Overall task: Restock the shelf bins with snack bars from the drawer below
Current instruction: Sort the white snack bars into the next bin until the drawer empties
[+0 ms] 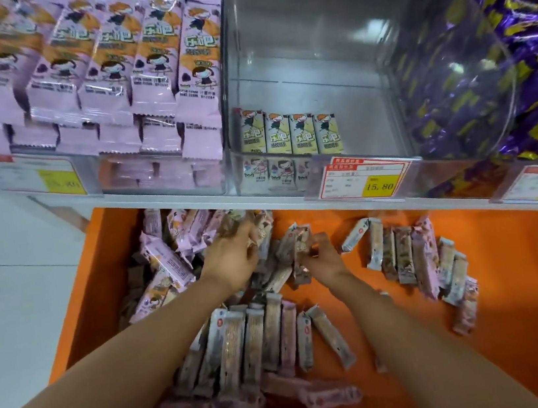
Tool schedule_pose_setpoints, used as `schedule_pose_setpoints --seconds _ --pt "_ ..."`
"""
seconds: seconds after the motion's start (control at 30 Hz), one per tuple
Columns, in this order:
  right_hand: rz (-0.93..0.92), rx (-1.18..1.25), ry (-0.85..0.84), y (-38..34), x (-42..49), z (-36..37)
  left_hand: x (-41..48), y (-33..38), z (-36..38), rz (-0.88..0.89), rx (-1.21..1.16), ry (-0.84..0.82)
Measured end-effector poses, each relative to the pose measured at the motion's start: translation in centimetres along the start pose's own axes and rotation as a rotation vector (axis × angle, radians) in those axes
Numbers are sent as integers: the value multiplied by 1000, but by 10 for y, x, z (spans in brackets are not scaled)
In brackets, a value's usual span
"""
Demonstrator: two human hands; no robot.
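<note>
An orange drawer [524, 306] is pulled out below the shelf, strewn with pale pink and grey snack bars [262, 339]. My left hand [230, 261] reaches into the pile at the drawer's back and grips a few bars [257, 229]. My right hand [323, 258] is beside it, fingers curled round a small bunch of bars [296, 248]. Above, a clear middle bin [309, 59] holds only a short row of cream-coloured bars [289, 135] at its front.
The left bin [160, 181] is stacked high with pink-wrapped bars [124, 68]. A right bin holds purple and yellow wrapped sweets [524, 64]. Price tags [361, 180] hang along the white shelf edge. Pale floor [11, 274] lies to the left of the drawer.
</note>
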State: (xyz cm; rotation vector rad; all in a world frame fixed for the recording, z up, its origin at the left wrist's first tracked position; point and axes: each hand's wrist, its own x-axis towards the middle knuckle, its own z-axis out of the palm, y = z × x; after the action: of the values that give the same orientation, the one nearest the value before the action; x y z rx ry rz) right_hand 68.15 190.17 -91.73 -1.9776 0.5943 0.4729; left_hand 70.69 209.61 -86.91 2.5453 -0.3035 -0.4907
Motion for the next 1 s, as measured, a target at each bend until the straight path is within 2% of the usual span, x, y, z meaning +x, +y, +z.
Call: schedule_pose_setpoints --seconds 0.17,0.23,0.37,0.57,0.73,0.87,1.0 --pt "111 342 -121 -16 -20 -12 -22 15 -10 -345 -656 -99" --pt "98 429 -191 -21 -34 -15 -36 22 -13 -379 -801 -122" --pt "45 493 -308 -27 -58 -16 -61 28 -17 -348 -841 -163" --pt "-32 484 -380 -42 -99 -20 -90 27 -26 -321 -894 -205" --pt "-164 322 -335 -61 -133 -28 -110 28 -36 -309 -958 -187" --pt "-221 252 -305 -76 -154 -37 -124 36 -49 -211 -1004 -234" --pt "-269 266 -310 -87 -173 -46 -136 51 -62 -157 -975 -199"
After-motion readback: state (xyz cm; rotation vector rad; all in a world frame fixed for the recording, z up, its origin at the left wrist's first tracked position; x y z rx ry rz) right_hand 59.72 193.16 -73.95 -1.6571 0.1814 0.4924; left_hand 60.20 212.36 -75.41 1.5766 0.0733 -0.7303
